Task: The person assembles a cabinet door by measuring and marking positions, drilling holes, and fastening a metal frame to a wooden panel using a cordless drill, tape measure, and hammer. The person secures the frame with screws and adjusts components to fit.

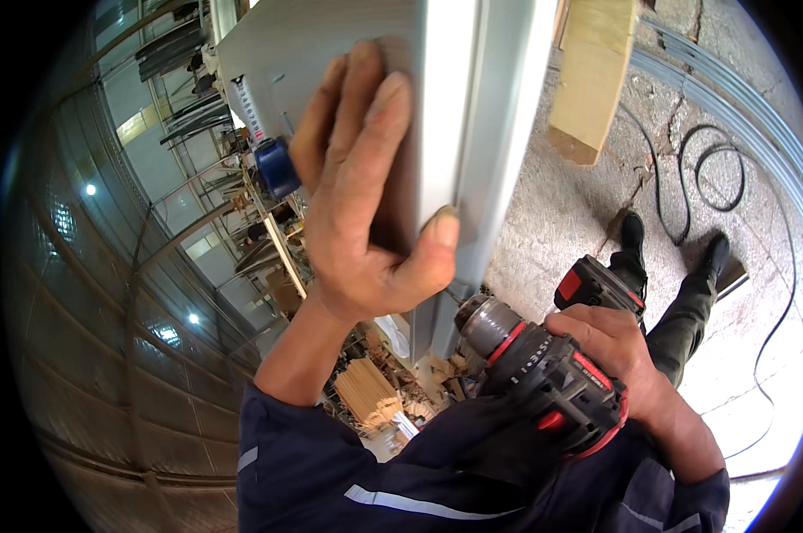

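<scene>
A long pale metal profile [446, 107] runs upward in front of me, with a flat grey panel face [317, 53] on its left. My left hand [357, 204] grips its edge, the long fingers laid against the grey face and the thumb on the bright edge. My right hand [610, 342] is wrapped round a black and red cordless drill [552, 373]. The drill's chuck points up and left at the profile, just below my left thumb. Whether the bit touches the metal is hard to see. Beside my left fingers, a blue tape measure [275, 169] has its blade pulled out along the panel.
On the right a wooden board [588, 89] stands over the concrete floor. A black cable [686, 191] loops across the floor near my feet, and long metal rails [730, 75] lie beyond. Stacked wooden strips [363, 391] and scraps lie below. Racks of material line the left.
</scene>
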